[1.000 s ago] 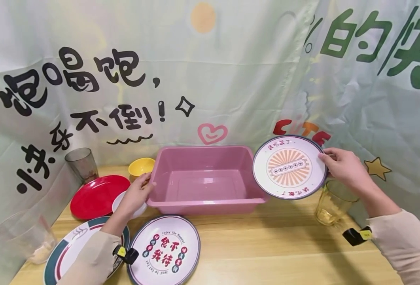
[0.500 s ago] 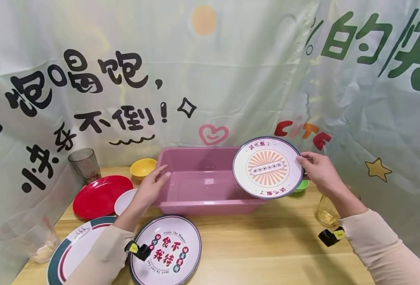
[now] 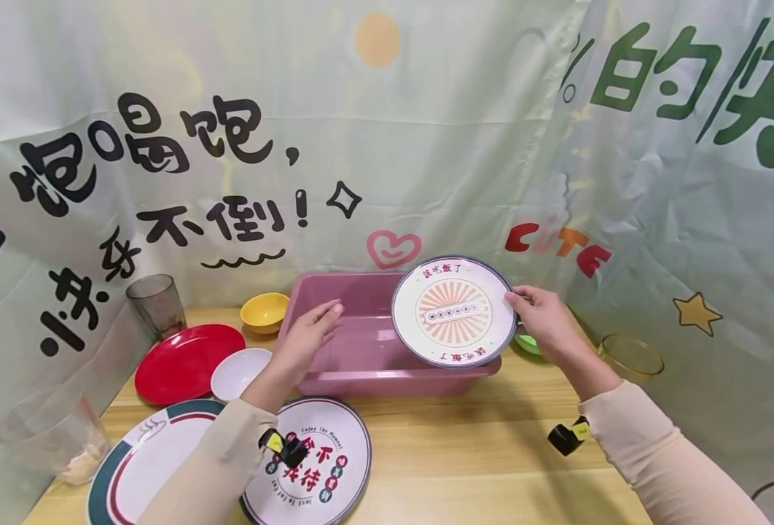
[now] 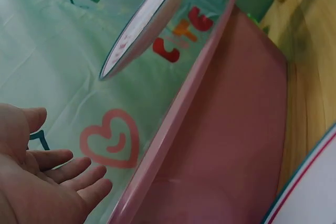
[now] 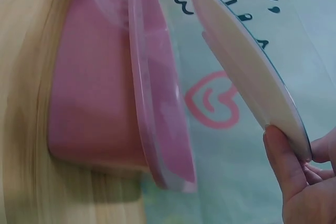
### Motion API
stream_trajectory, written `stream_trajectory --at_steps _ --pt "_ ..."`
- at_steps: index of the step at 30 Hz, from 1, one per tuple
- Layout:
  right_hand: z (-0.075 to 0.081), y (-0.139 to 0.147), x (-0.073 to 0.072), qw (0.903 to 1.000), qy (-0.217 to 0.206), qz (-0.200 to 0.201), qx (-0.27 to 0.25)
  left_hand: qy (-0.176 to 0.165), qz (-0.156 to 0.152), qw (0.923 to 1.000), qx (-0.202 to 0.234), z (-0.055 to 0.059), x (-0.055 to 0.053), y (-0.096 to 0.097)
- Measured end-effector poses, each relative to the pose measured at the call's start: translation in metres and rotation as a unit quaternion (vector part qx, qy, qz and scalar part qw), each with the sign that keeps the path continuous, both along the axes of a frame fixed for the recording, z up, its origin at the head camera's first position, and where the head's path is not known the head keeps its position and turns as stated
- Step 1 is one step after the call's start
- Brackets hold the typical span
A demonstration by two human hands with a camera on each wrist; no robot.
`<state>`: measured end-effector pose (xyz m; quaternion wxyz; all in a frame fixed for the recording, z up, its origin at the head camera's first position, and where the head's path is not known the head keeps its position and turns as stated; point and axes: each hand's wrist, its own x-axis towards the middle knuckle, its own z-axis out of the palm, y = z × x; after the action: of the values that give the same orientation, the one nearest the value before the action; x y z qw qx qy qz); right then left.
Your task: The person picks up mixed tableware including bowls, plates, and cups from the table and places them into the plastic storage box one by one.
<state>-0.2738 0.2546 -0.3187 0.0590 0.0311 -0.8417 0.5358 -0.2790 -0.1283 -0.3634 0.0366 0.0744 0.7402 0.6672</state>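
My right hand [image 3: 544,317] pinches the right edge of a round white plate [image 3: 454,312] with an orange sunburst print and dark rim. The plate is held tilted above the right part of a pink plastic basin [image 3: 390,385]. In the right wrist view, the plate's pale underside [image 5: 247,72] shows, with fingers behind it and thumb side hidden partly. My left hand [image 3: 308,339] hovers over the basin's left side, holding nothing. Its fingers are spread and relaxed in the left wrist view, apart from the plate. Inside the basin nothing else is seen, though the plate hides part of it.
Left of the basin are a yellow bowl [image 3: 264,313], a white bowl [image 3: 237,373], a red plate [image 3: 189,363], a grey cup [image 3: 157,306] and a clear cup [image 3: 55,437]. Two printed plates lie in front. A green bowl [image 3: 528,345] and yellow glass [image 3: 631,355] stand right.
My right hand has carried the sunburst plate leftward over the basin, uncovering the green bowl. My left hand has left the basin's left rim and moved right, over the basin.
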Motion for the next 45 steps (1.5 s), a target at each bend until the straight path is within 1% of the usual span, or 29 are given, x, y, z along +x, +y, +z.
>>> stream_trajectory --at_steps 3,8,13,15,18,22,29,34,38,45 --pt "-0.002 -0.011 -0.004 0.9997 -0.008 0.006 -0.021 -0.017 -0.016 0.9988 0.043 0.0 -0.002 0.006" --pt "-0.005 -0.026 -0.009 0.9985 -0.022 0.017 -0.047 -0.04 -0.024 0.9957 0.08 -0.001 -0.008 0.014" --pt "-0.008 -0.04 -0.013 0.9962 -0.035 0.031 -0.074 -0.075 -0.016 0.9902 0.117 -0.001 -0.013 0.02" --pt "-0.009 -0.044 -0.015 0.9954 -0.039 0.034 -0.081 -0.087 -0.01 0.9884 0.124 -0.001 -0.015 0.021" --pt "-0.011 -0.051 -0.019 0.9942 -0.046 0.035 -0.091 -0.1 -0.005 0.9868 0.127 -0.002 -0.018 0.023" --pt "-0.014 -0.057 -0.024 0.9939 -0.052 0.032 -0.092 -0.104 -0.004 0.9867 0.125 -0.004 -0.021 0.024" --pt "-0.019 -0.067 -0.035 0.9946 -0.054 0.02 -0.086 -0.119 0.016 0.9843 0.13 -0.005 -0.027 0.023" --pt "-0.021 -0.074 -0.046 0.9949 -0.06 0.015 -0.08 -0.115 0.034 0.9853 0.121 -0.004 -0.033 0.02" --pt "-0.022 -0.079 -0.055 0.9933 -0.078 0.022 -0.082 -0.117 0.045 0.9856 0.113 -0.003 -0.038 0.016" --pt "-0.023 -0.088 -0.074 0.9905 -0.101 0.034 -0.087 -0.106 0.053 0.9895 0.083 0.0 -0.049 0.008"
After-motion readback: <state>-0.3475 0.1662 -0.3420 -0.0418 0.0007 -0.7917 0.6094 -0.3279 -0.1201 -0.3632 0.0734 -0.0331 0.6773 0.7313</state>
